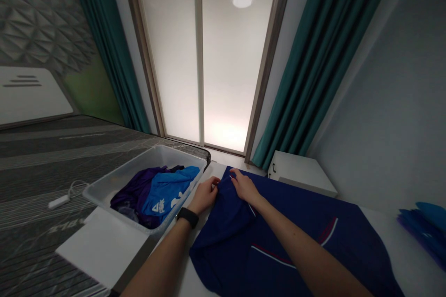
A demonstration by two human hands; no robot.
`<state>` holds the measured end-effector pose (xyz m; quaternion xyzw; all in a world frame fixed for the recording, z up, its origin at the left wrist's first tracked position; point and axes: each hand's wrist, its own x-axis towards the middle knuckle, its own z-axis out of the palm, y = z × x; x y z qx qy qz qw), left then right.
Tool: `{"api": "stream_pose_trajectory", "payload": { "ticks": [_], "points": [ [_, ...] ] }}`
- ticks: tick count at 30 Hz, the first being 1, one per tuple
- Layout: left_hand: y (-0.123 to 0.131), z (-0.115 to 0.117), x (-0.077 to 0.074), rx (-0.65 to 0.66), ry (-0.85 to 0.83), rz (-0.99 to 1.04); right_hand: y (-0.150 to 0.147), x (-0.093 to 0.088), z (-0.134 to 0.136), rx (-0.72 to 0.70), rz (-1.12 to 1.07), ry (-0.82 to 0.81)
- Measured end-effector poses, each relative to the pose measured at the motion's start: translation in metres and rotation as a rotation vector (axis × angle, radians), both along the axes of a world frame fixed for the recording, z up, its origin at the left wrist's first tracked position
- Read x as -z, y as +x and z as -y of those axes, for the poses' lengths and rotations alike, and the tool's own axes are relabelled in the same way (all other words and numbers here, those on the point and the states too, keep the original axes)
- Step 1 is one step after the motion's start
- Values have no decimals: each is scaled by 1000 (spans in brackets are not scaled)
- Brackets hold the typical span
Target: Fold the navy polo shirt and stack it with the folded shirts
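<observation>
A dark navy shirt with thin red and white stripes lies spread over a white table. My left hand, with a black watch on its wrist, is closed in a pinch on the shirt's far left edge. Right beside it, my right hand rests on the same edge, fingers curled over the cloth. The two hands are almost touching at the shirt's far corner.
A clear plastic bin to the left holds purple and light blue clothes. It sits at the edge of a grey mattress with a white charger cable. A white cabinet stands behind. Folded blue garments lie at the right.
</observation>
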<state>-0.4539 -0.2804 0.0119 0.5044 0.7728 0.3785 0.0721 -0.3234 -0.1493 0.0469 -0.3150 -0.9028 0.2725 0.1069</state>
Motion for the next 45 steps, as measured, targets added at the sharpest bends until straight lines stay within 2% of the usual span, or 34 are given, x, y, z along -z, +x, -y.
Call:
{"api": "stream_pose_trajectory", "payload": {
  "ticks": [5, 10, 13, 17, 21, 28, 33, 38, 42, 45],
  "points": [
    [-2, -3, 1, 0, -30, -42, 12, -5, 6, 19, 100, -46],
    [0, -4, -1, -13, -43, -79, 38, -12, 28, -109, 140, -87],
    [2, -5, -3, -37, -58, -103, 48, -16, 34, -135, 116, -37],
    [5, -7, -6, -70, -89, -140, 50, -21, 30, -32, 218, 93],
    [8, -7, -9, -83, -116, -166, 52, -15, 27, 26, 390, 231],
    [20, 8, -17, -62, -124, -167, 58, 4, 35, 11, 379, 305],
    [45, 37, -37, -62, -148, -147, 60, 6, 37, 2, 387, 344],
    [71, 93, -57, 86, -276, -187, 63, 5, 32, -21, 371, 318],
    [79, 134, -54, 145, -333, -228, 62, -1, 29, -17, 327, 218],
    [79, 149, -46, 89, -365, -210, 60, -7, 28, 4, 308, 196]
  ]
}}
